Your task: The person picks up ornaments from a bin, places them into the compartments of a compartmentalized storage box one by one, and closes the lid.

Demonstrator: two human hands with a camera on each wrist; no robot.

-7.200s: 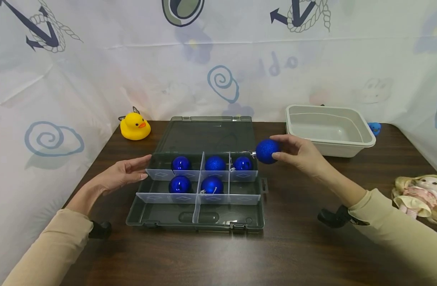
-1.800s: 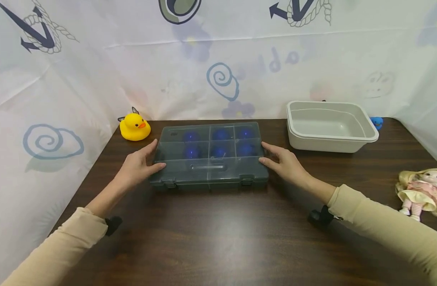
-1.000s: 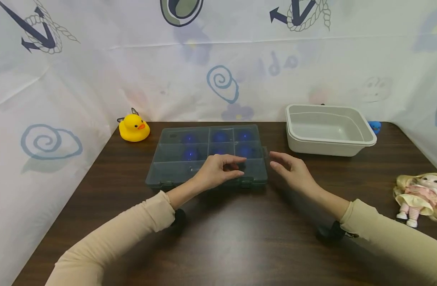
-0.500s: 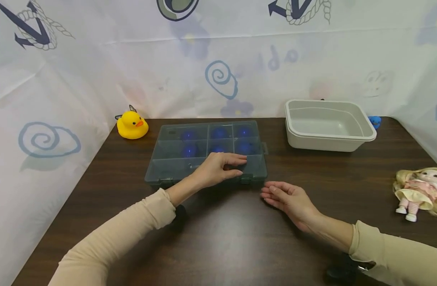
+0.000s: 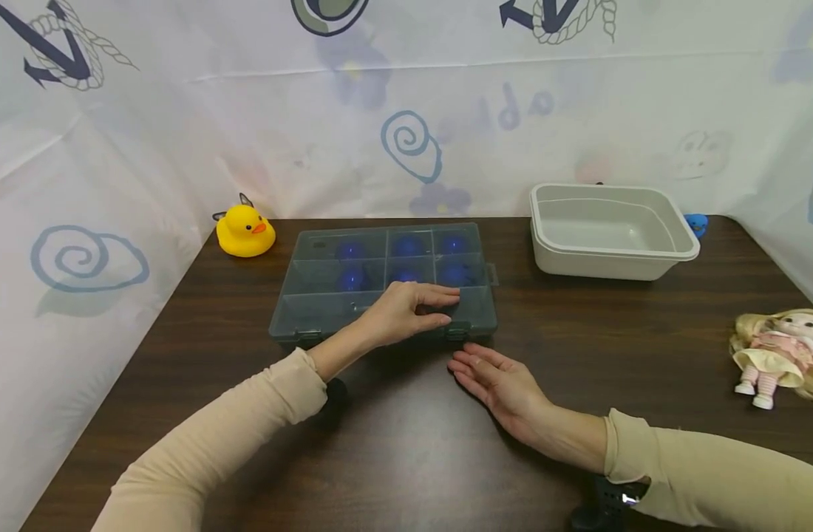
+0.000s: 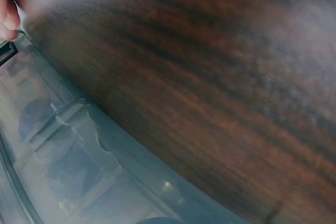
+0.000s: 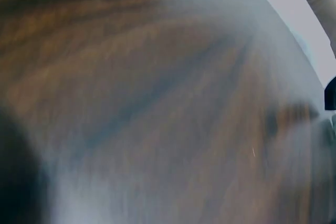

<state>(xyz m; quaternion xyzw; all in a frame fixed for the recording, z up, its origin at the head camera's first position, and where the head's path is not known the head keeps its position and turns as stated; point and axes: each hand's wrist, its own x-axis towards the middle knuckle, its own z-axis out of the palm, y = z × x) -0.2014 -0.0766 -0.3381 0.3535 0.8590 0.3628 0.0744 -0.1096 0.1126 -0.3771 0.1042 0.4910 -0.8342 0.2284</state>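
A dark translucent divided box [image 5: 320, 314] lies with its lid down on the table, and blue Christmas balls [image 5: 352, 278] show through its back compartments. My left hand [image 5: 401, 314] reaches across the lid's front right part, fingers extended and thumb near the front edge. Just in front of the right front latch [image 5: 457, 332] is my right hand [image 5: 506, 391], palm turned inward and fingers nearly straight, holding nothing. The left wrist view shows the box's edge [image 6: 131, 150] and some fingertips [image 6: 9, 17]. Only blurred table fills most of the right wrist view.
At the back right stands a pale grey plastic tub [image 5: 616, 264], with a small blue toy [image 5: 697, 224] behind it. A yellow rubber duck [image 5: 245, 233] sits at the back left. On the right lies a blond doll [image 5: 779, 358]. White printed cloth [image 5: 247, 133] hangs behind the table.
Earlier the box was open and my right hand held a blue ball; now the lid is down. My left hand crossed onto the lid, and my right hand moved from the right side to the front latch.
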